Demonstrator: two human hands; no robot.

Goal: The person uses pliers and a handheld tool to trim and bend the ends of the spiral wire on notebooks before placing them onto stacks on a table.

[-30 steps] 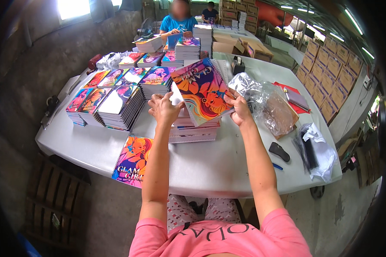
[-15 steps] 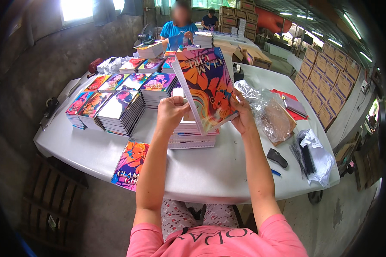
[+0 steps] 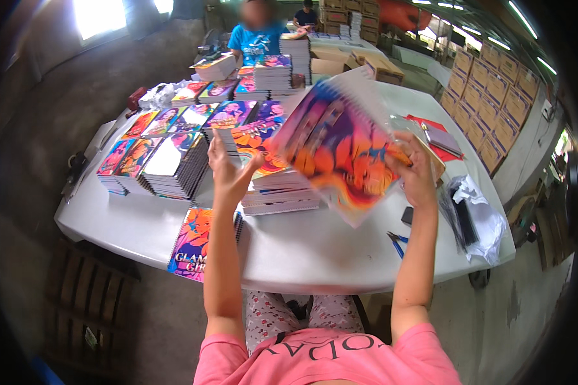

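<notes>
Held book (image 3: 340, 151): held up over the near middle of the table (image 3: 302, 260), to the right of the pile (image 3: 281, 202), which is partly covered by it.
Right hand (image 3: 419, 174): closed on the book's right edge.
Left hand (image 3: 228, 174): open, fingers spread, well apart from the right; nothing is seen gripped, and whether the pile is touched cannot be told.
Step in hand: judged to be the handling of one book, lifted and turned by the right hand alone.
Next move calls for: in judgement, a firm right grip and, if steadying is needed, the left hand at the free edge.
Cover direction: title end pointed far left, pictured head near right; print upside down, blurred.
Long axis: slanted from far left to near right, the book tilted.
Loose book (image 3: 191, 244): laid at the table's near left edge, its title end near.
</notes>
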